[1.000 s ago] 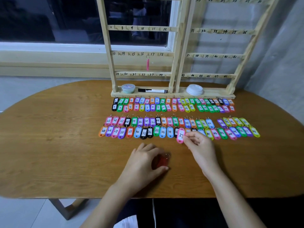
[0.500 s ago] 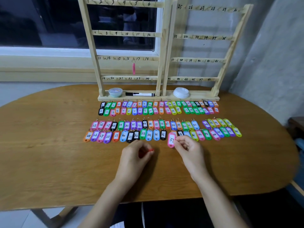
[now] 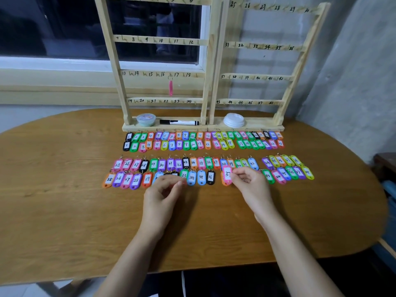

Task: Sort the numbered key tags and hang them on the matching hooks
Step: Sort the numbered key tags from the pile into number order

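Several coloured numbered key tags (image 3: 201, 144) lie in rows on the wooden table (image 3: 64, 200) in front of a wooden hook rack (image 3: 205, 82) with numbered hooks. One pink tag (image 3: 170, 87) hangs on hook 17. My right hand (image 3: 250, 187) pinches a pink tag marked 37 (image 3: 227, 174) at the front row. My left hand (image 3: 162, 196) has its fingers curled, and a small red tag (image 3: 183, 182) shows at its fingertips near the front row's tags 33 and 34.
On the rack's base sit a small round tub (image 3: 146, 119), a black marker (image 3: 179, 122) and a white lid (image 3: 234, 120). A window is behind the rack. A grey wall stands at the right. The table's near edge runs below my forearms.
My left hand has lifted from the table with the red tag and moved forward to the front row. My right hand keeps hold of tag 37. The view has shifted.
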`<action>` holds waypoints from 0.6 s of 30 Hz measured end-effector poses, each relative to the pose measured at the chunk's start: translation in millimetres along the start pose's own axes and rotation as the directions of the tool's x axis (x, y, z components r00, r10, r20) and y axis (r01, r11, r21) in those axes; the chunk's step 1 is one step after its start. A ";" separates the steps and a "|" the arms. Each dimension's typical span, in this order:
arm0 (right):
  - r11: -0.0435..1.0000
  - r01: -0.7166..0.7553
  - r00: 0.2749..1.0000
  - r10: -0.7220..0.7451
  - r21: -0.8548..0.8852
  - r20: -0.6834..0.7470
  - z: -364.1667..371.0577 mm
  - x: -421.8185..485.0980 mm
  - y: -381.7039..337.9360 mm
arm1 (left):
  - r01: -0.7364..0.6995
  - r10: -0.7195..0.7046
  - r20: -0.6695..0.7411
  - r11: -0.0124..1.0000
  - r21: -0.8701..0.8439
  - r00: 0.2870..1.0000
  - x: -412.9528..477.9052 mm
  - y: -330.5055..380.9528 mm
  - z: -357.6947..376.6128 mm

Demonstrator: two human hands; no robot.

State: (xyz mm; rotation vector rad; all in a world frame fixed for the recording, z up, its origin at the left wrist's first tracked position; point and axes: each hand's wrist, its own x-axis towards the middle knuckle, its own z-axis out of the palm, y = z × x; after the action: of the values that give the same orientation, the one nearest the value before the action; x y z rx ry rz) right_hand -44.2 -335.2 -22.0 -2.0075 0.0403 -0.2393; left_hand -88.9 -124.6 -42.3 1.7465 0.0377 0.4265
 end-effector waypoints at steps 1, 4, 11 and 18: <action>0.998 0.010 1.000 -0.010 -0.061 -0.005 3.4 3.5 -0.8 | 0.010 -0.010 -0.007 1.000 -0.013 1.000 0.0 -1.3 -0.7; 0.967 0.025 0.999 -0.033 -0.255 -0.030 13.7 10.8 -6.0 | 0.060 -0.061 -0.042 0.997 -0.044 0.997 0.1 -7.5 -2.5; 0.885 0.056 0.997 -0.078 -0.463 -0.029 32.6 19.4 -9.7 | 0.100 -0.105 -0.069 0.992 -0.074 0.992 -0.4 -7.6 -1.7; 0.761 0.289 0.934 -0.358 -0.580 -0.005 13.8 -8.0 14.5 | 0.073 -0.081 -0.095 0.994 -0.080 0.992 -1.1 -5.0 -1.7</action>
State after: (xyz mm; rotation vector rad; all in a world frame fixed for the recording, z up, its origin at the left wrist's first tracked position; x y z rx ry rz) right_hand -48.4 -328.1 -41.9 -2.6001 -0.1898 -0.6320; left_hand -89.4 -122.2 -47.1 1.6420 0.1569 0.4511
